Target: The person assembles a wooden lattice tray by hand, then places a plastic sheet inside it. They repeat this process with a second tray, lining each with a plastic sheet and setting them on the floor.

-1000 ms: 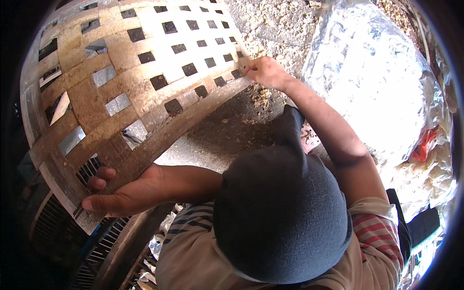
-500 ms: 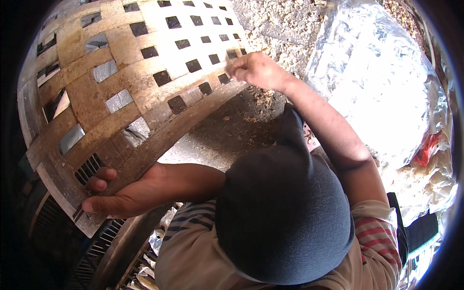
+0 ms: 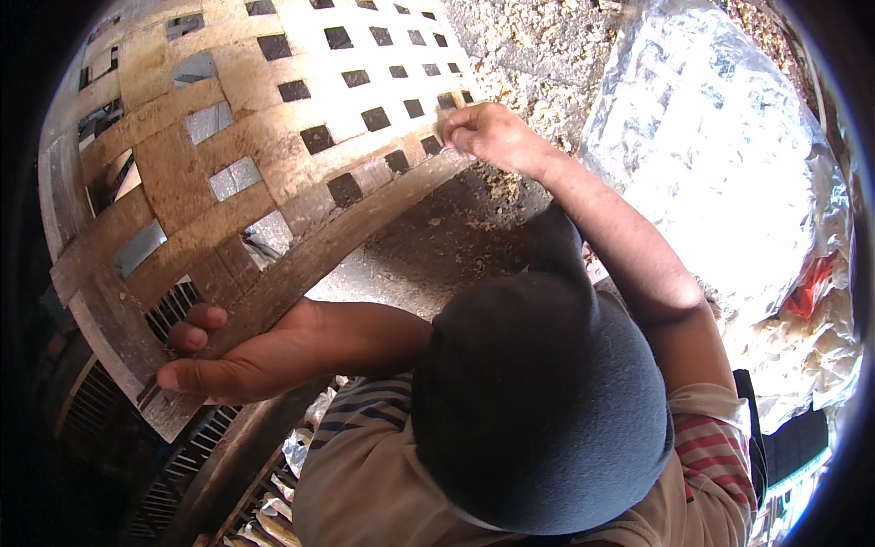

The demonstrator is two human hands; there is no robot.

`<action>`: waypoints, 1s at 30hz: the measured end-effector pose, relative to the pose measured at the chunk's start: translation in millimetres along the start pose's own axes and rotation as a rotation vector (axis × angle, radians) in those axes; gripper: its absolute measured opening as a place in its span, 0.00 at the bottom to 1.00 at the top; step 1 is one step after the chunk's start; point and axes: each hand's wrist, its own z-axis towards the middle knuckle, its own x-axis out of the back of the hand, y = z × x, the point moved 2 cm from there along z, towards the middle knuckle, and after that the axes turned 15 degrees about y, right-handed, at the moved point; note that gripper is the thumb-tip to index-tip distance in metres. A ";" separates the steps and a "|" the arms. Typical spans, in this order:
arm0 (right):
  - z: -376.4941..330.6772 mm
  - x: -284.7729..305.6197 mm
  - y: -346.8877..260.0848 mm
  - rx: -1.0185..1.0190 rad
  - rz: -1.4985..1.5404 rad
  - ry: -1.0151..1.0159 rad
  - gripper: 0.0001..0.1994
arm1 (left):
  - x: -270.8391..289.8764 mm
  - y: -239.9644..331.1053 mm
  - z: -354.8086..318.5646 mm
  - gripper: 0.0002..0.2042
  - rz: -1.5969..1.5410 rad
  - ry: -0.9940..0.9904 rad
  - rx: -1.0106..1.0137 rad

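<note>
A large woven panel (image 3: 246,128) of flat tan strips with square gaps, like a bamboo drying tray, slants across the upper left. My left hand (image 3: 246,360) is wrapped round its wooden edge strip (image 3: 355,219) near the lower left corner, thumb on the near side and fingertips curled over the top. At the far right end of that edge is my right hand (image 3: 492,137), its fingers bent and pressed together against the panel's corner. Whatever its fingertips may pinch is too small to make out.
A big clear plastic sack (image 3: 702,173), bright with glare, stands at the right, with a red scrap (image 3: 809,287) beside it. Pale crumbs litter the ground (image 3: 538,55). Slatted racks (image 3: 187,474) lie below the panel at lower left. A dark cap (image 3: 547,401) hides the lower middle.
The panel and both hands appear slightly further right in the picture. My left hand keeps its grip, and my right hand stays at the panel's far right corner, its fingertips less blurred.
</note>
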 end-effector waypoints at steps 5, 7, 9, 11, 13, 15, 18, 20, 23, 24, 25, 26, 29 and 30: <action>0.0 -14.6 -12.3 -0.166 0.319 -0.136 0.11 | -4.8 5.7 -8.9 0.14 -0.031 -0.008 0.004; -6.7 -5.2 -23.1 -0.229 0.399 -0.091 0.10 | -5.0 8.0 -7.3 0.14 -0.016 -0.019 -0.013; -4.4 -5.4 -20.7 -0.244 0.427 -0.036 0.12 | -5.6 11.6 -4.7 0.13 -0.018 -0.019 -0.020; -5.2 4.5 -22.8 -0.229 0.126 0.035 0.14 | -7.3 11.1 -9.4 0.13 -0.043 -0.020 0.005; -6.1 10.9 -31.7 -0.165 -0.165 0.072 0.17 | -7.6 12.0 -9.8 0.12 -0.029 -0.024 0.002; -12.1 12.1 -41.8 -0.128 -0.093 0.002 0.18 | -5.9 13.4 -7.2 0.12 -0.020 -0.030 -0.009; -11.3 16.9 -34.6 -0.067 0.054 -0.060 0.17 | -8.7 10.4 -11.2 0.12 -0.035 -0.054 -0.006; -11.3 17.0 -35.5 -0.038 0.129 -0.093 0.16 | -8.9 11.6 -11.6 0.13 -0.024 -0.060 -0.026; -13.7 18.5 -42.8 -0.016 0.142 -0.131 0.14 | -9.1 15.5 -11.3 0.12 -0.018 -0.056 -0.016; -13.6 16.9 -45.2 -0.002 0.115 -0.152 0.14 | -9.2 17.3 -10.9 0.13 -0.013 -0.062 -0.025; -13.6 17.6 -47.6 0.009 0.086 -0.164 0.13 | -10.1 17.0 -12.5 0.13 -0.015 -0.068 -0.027; -13.2 20.2 -50.5 -0.011 0.036 -0.134 0.13 | -10.9 16.7 -14.1 0.13 -0.016 -0.075 -0.028; -12.0 23.3 -59.8 -0.015 -0.091 -0.081 0.13 | -10.4 19.3 -12.8 0.14 -0.013 -0.070 -0.020; -9.4 23.3 -57.8 0.016 -0.121 -0.080 0.12 | -9.5 20.2 -11.1 0.14 -0.014 -0.074 -0.031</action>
